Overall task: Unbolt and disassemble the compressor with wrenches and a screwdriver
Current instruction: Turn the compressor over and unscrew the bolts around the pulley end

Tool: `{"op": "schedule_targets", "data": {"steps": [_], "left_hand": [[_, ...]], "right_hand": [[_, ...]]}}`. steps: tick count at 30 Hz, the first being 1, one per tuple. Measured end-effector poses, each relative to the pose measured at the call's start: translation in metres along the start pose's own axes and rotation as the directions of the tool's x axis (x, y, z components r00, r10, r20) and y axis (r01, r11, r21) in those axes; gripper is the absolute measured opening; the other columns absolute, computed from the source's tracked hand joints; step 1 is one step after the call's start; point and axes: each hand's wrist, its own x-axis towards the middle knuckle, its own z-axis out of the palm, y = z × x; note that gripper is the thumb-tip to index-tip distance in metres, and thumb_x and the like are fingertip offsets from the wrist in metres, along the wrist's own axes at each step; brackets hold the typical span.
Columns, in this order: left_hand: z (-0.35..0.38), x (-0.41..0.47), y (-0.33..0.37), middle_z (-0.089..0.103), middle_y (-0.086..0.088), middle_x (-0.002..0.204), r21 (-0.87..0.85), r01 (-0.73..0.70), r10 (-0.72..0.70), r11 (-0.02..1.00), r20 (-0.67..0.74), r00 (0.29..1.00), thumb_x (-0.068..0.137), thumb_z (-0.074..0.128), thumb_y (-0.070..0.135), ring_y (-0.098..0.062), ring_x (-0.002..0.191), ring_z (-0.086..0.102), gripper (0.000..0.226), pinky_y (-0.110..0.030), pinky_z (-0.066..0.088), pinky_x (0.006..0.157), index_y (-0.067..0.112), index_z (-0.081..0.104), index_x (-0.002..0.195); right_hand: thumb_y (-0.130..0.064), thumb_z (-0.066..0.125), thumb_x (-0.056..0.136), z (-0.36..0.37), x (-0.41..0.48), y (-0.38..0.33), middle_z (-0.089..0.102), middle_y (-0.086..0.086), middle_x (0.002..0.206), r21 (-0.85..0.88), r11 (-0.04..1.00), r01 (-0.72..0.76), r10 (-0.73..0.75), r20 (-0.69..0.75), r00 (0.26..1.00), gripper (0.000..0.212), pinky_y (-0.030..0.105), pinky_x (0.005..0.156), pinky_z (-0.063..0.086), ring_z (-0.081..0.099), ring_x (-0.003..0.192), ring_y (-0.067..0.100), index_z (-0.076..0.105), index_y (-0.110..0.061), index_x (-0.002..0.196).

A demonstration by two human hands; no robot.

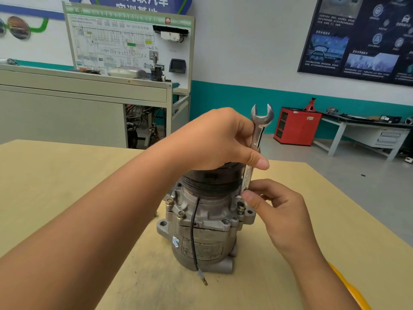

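your left hand (219, 142) reaches in from the lower left and sits over the top of the compressor (205, 220), its thumb and fingers curled round the middle of a wrench (257, 139). your right hand (279, 209) comes in from the lower right and pinches the bottom end of the same wrench between thumb and fingertips, right at the compressor's upper right flange, just above a bolt (241, 208). whether the lower end sits on a fastener cannot be told, since your fingers cover it.

the wrench stands nearly upright, its open jaw end pointing up, clear of both hands. the compressor stands on end in the middle of a tan table (67, 175), with its dark grooved pulley on top. a thin black wire (193, 231) hangs down its front, and the metal tip of the wire rests on the table.

behind, a red cabinet (297, 126) stands against a teal-banded wall, with a wiring board (129, 45) to the left and a dark poster (362, 36) to the right.
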Motion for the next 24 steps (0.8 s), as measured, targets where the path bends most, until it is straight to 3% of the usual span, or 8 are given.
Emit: {"op": "schedule_targets", "data": {"steps": [4, 6, 8, 11, 14, 16, 21, 24], "left_hand": [[0.006, 0.004, -0.004, 0.072, -0.001, 0.084, -0.018, -0.006, 0.007, 1.0, 0.025, 1.0, 0.079, 0.071, 0.038, -0.015, 0.082, 0.064, 0.017, -0.026, 0.048, 0.076, 0.022, 0.071, 0.084], [0.005, 0.005, -0.008, 0.074, 0.006, 0.086, -0.069, -0.012, 0.018, 0.998, 0.074, 0.997, 0.086, 0.066, 0.031, -0.007, 0.087, 0.067, 0.006, -0.023, 0.049, 0.085, 0.027, 0.069, 0.089], [0.004, 0.005, -0.012, 0.073, 0.014, 0.085, -0.13, -0.005, 0.02, 0.992, 0.117, 0.993, 0.089, 0.063, 0.023, 0.004, 0.086, 0.065, 0.006, -0.012, 0.046, 0.084, 0.028, 0.066, 0.092], [0.002, 0.007, -0.017, 0.074, 0.011, 0.086, -0.198, 0.042, -0.012, 0.979, 0.15, 0.989, 0.09, 0.062, 0.018, 0.001, 0.088, 0.067, 0.007, -0.015, 0.047, 0.088, 0.025, 0.063, 0.091], [0.002, 0.007, -0.017, 0.074, 0.006, 0.084, -0.205, 0.052, -0.022, 0.977, 0.146, 0.989, 0.086, 0.066, 0.021, -0.007, 0.084, 0.069, 0.004, -0.021, 0.048, 0.085, 0.023, 0.064, 0.083], [0.004, 0.008, -0.015, 0.072, -0.002, 0.082, -0.157, 0.058, -0.044, 0.986, 0.091, 0.995, 0.081, 0.071, 0.027, -0.017, 0.08, 0.067, 0.009, -0.028, 0.05, 0.08, 0.021, 0.065, 0.08], [0.008, 0.003, -0.007, 0.067, 0.003, 0.076, -0.03, 0.086, -0.087, 0.996, -0.024, 0.996, 0.075, 0.074, 0.04, -0.015, 0.073, 0.061, 0.017, -0.024, 0.045, 0.066, 0.027, 0.064, 0.076], [0.01, -0.007, -0.001, 0.058, 0.019, 0.074, 0.132, 0.063, -0.052, 0.989, -0.086, 0.995, 0.072, 0.07, 0.05, -0.004, 0.078, 0.055, 0.023, -0.029, 0.044, 0.077, 0.031, 0.059, 0.078]], "right_hand": [[-0.017, 0.067, 0.085, 0.001, 0.0, 0.001, 0.07, -0.008, 0.079, -0.002, 1.0, 0.019, -0.019, 0.018, 1.0, 0.019, 0.024, 0.075, 0.046, 0.061, 0.077, 0.009, 0.068, -0.035, 0.084], [-0.024, 0.06, 0.083, 0.004, 0.001, 0.002, 0.071, -0.006, 0.077, 0.032, 0.999, -0.004, 0.002, 0.035, 0.999, 0.01, 0.023, 0.073, 0.047, 0.063, 0.076, 0.012, 0.068, -0.03, 0.084], [-0.016, 0.058, 0.088, 0.007, 0.001, 0.003, 0.07, -0.003, 0.073, 0.085, 0.996, -0.011, 0.006, 0.054, 0.999, 0.015, 0.018, 0.07, 0.048, 0.062, 0.07, 0.01, 0.068, -0.022, 0.078], [-0.005, 0.056, 0.092, 0.008, 0.0, 0.004, 0.069, -0.001, 0.072, 0.103, 0.994, -0.031, 0.026, 0.052, 0.998, 0.026, 0.019, 0.072, 0.048, 0.062, 0.072, 0.009, 0.068, -0.023, 0.077], [-0.035, 0.067, 0.08, 0.006, -0.001, 0.003, 0.067, -0.006, 0.084, 0.023, 0.999, -0.033, 0.033, 0.004, 0.999, 0.007, 0.018, 0.078, 0.042, 0.06, 0.084, 0.005, 0.07, -0.034, 0.074], [-0.04, 0.074, 0.074, 0.004, -0.001, 0.001, 0.065, -0.014, 0.084, -0.068, 0.998, 0.014, -0.014, -0.003, 1.0, 0.009, 0.013, 0.076, 0.036, 0.054, 0.086, 0.001, 0.067, -0.035, 0.072], [-0.011, 0.07, 0.081, 0.004, 0.0, 0.005, 0.065, -0.008, 0.075, -0.049, 0.997, 0.051, -0.052, -0.017, 0.999, 0.019, 0.022, 0.068, 0.04, 0.053, 0.072, 0.008, 0.069, -0.029, 0.075], [-0.009, 0.068, 0.082, 0.003, 0.001, 0.006, 0.069, -0.006, 0.075, 0.005, 0.999, 0.035, -0.035, -0.041, 0.999, 0.026, 0.024, 0.067, 0.044, 0.057, 0.072, 0.014, 0.072, -0.033, 0.072]]}}
